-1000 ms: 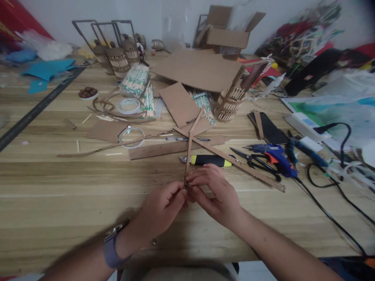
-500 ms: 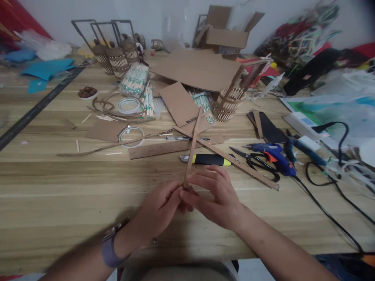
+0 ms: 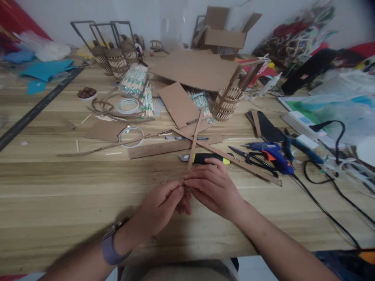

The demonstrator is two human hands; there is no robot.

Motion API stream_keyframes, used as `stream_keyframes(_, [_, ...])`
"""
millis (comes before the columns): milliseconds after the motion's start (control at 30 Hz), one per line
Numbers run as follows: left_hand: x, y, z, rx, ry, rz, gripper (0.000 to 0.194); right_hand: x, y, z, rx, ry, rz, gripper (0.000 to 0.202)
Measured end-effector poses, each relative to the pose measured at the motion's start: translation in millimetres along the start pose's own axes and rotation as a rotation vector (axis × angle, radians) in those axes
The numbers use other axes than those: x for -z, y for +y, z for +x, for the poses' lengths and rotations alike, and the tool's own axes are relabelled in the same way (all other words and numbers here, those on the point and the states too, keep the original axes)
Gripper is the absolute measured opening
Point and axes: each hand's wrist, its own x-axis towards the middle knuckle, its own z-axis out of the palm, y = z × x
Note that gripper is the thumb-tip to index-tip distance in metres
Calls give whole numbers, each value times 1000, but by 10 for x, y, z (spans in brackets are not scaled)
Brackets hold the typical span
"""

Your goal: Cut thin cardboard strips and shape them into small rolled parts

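A narrow cardboard strip [image 3: 195, 139] points away from me, its near end pinched by both hands over the front of the table. My left hand [image 3: 164, 205], with a purple-banded watch on its wrist, grips that end between thumb and fingers. Close against it, my right hand [image 3: 215, 189] has its fingers bent over the strip; the fingertips partly hide the end. Just beyond lies a black and yellow utility knife [image 3: 202, 158]. A second cardboard strip [image 3: 240, 161] crosses under the held one, near a pen [image 3: 181, 137] and a wider cardboard piece [image 3: 158, 149].
Scissors [image 3: 253, 160] and a blue glue gun [image 3: 274, 154] with a trailing cable lie at right. Rolls of tape [image 3: 131, 136], cardboard sheets [image 3: 178, 104] and bundled sticks [image 3: 134, 80] spread across the middle. Small slatted buckets [image 3: 117, 62] stand at the back left, another slatted bucket [image 3: 227, 104] right of centre.
My right hand's fingers have drawn together and slid over the strip's near end. The left hand keeps its grip, and the strip has barely shifted.
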Motion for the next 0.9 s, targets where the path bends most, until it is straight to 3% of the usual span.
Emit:
stream_keyframes(333, [8,15,-8,-3,-10,89,34,-5,-8,-22,49,0,-54,10])
stream_keyframes(800, [33,-54,-25,-115,-22,368,38,-41,-15,-19,-89,-17,103,10])
stream_keyframes(900, [30,-67,-14,-100,-17,324,38,-42,-17,-13,-125,-43,129,10])
